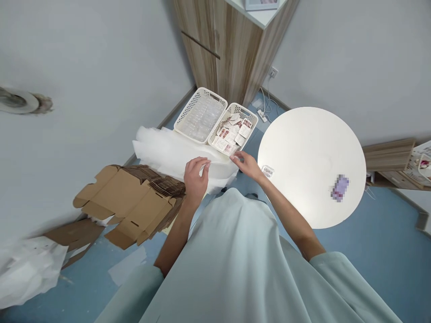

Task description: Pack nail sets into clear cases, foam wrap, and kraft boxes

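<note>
My left hand [196, 179] is over the near side of a stack of white foam sheets [161, 146], its thumb and fingers bent together at the edge of a foam sheet [220, 168]. My right hand [248, 165] is at that sheet's other end, just in front of a basket, with thumb and fingertips pinched. What lies between the right fingertips is hard to make out, but the sheet's edge runs up to them. Behind the hands stand a white basket of clear plastic packs [202, 114] and a white basket with small printed card packs [232, 134].
Flattened cardboard boxes [126, 193] lie stacked at left. A round white table [310, 148] stands at right, bearing a small pack [268, 171] and a blurred purple item [340, 187]. A wooden cabinet [232, 45] fills the corner; a power strip [261, 115] lies on the floor.
</note>
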`<state>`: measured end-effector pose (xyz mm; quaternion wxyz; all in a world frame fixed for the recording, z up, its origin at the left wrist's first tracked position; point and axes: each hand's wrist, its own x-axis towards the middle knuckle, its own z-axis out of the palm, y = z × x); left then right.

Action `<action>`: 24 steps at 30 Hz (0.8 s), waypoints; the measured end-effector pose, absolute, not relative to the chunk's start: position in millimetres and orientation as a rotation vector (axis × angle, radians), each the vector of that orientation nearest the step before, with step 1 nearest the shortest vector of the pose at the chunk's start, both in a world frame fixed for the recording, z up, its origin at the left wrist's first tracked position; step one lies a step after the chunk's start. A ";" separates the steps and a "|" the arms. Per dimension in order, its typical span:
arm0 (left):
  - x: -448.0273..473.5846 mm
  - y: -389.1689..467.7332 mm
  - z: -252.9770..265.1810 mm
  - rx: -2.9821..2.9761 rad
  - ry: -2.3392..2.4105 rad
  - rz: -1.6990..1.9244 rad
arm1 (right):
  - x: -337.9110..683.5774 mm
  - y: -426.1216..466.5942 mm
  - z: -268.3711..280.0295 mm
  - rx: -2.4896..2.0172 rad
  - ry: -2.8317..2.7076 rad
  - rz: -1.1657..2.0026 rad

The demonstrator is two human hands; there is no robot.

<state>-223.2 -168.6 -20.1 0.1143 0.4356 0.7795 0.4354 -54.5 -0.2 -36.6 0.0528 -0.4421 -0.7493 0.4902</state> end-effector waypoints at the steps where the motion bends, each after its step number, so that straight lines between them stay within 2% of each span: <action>1: -219.5 -165.9 -11.3 1.324 2.246 1.322 | -51.9 3.2 -32.7 -1.400 -2.259 1.501; 5: -197.6 -149.0 15.9 1.461 2.124 1.374 | -26.1 14.8 -17.9 -1.490 -2.132 1.654; 10: -152.6 -121.2 32.5 1.592 1.949 1.378 | 36.3 25.3 1.3 -1.230 -1.810 1.884; 18: -58.5 -73.4 41.4 1.749 1.728 1.333 | 164.0 45.2 39.1 -1.245 -1.561 1.553; 24: 14.7 -43.5 39.5 1.751 1.737 1.275 | 251.6 48.2 44.9 -1.321 -1.472 1.310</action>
